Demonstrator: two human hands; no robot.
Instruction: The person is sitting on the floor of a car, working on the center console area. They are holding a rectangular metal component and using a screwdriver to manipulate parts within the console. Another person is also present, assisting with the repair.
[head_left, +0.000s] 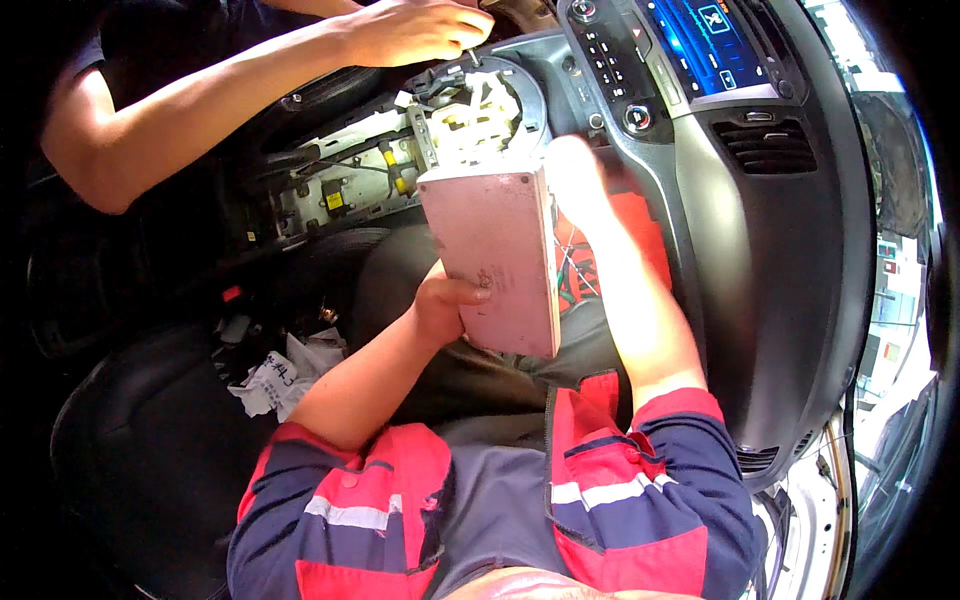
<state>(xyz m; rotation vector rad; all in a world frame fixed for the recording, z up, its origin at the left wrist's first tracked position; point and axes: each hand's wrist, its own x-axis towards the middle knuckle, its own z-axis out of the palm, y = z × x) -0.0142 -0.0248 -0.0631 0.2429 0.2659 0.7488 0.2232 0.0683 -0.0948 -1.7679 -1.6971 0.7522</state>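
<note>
My left hand (448, 305) grips the lower left side of a flat, pinkish rectangular case (492, 230), its thumb on the broad face. My right hand (575, 175) is at the case's upper right, washed out by glare, with its fingers too unclear to read. Just beyond the case is the opened centre console (465, 115), with pale parts inside a dark ring and a brightly lit metal bracket. A red object (640, 230) with thin wires across it lies behind my right forearm.
A co-worker's hand (425, 30) reaches over the console from upper left, holding a small tool. The dashboard (780, 250) with screen (705, 40) curves along the right. A dark seat (130, 440) at lower left holds crumpled paper (270, 385) and small parts.
</note>
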